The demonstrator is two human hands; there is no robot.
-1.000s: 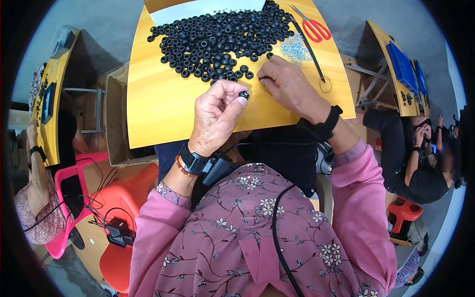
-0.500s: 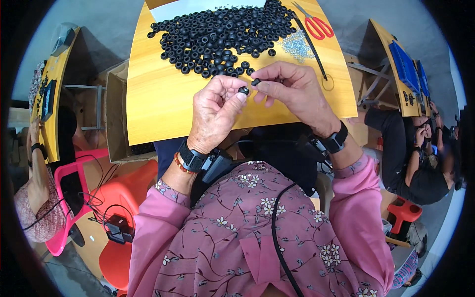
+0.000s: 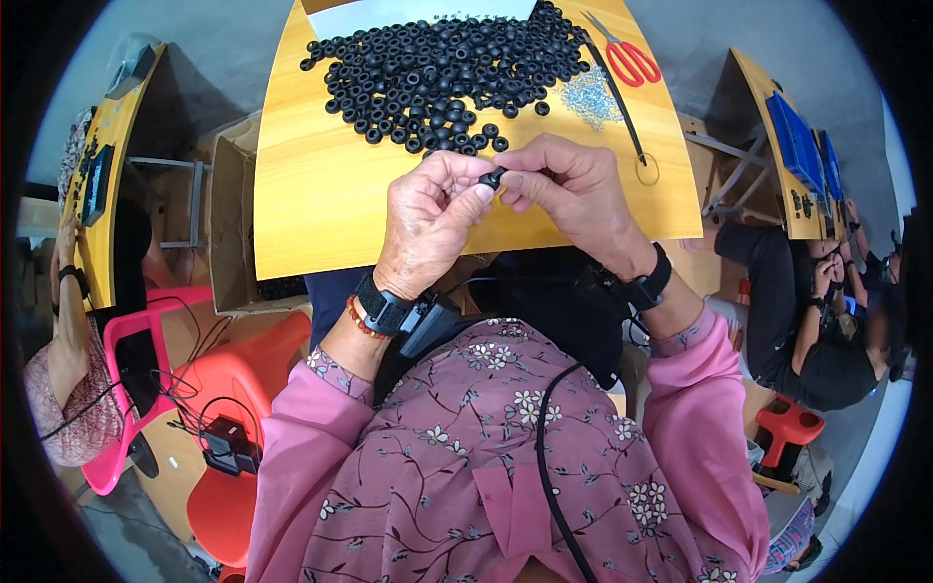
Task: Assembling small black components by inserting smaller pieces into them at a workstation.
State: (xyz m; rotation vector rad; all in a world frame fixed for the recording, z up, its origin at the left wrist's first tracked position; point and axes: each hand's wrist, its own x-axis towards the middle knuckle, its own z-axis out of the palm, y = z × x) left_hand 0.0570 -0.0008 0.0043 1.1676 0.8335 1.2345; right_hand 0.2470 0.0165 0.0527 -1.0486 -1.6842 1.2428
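Note:
Above the near edge of the yellow table, my two hands meet fingertip to fingertip. My left hand (image 3: 428, 222) pinches a small round black ring-like part (image 3: 488, 182) between thumb and forefinger. My right hand (image 3: 580, 194) has its thumb and fingertips closed on a second small black piece, pressed against the first; fingers partly cover both, so how they join cannot be seen. Just beyond the fingertips begins a wide pile of similar black ring-shaped parts (image 3: 442, 73). Right of it lies a heap of tiny shiny, clear-bluish bits (image 3: 591, 99).
Scissors with red handles (image 3: 632, 64) lie far right, beside a thin black rod (image 3: 625, 112). A white box (image 3: 418, 14) stands behind the pile. Left of the table is a cardboard box (image 3: 231, 223), near a red chair (image 3: 228, 379). People sit at side tables left and right.
My right hand has moved left and brought its small black piece against the part in my left hand. The gap between them has closed. The view has shifted slightly.

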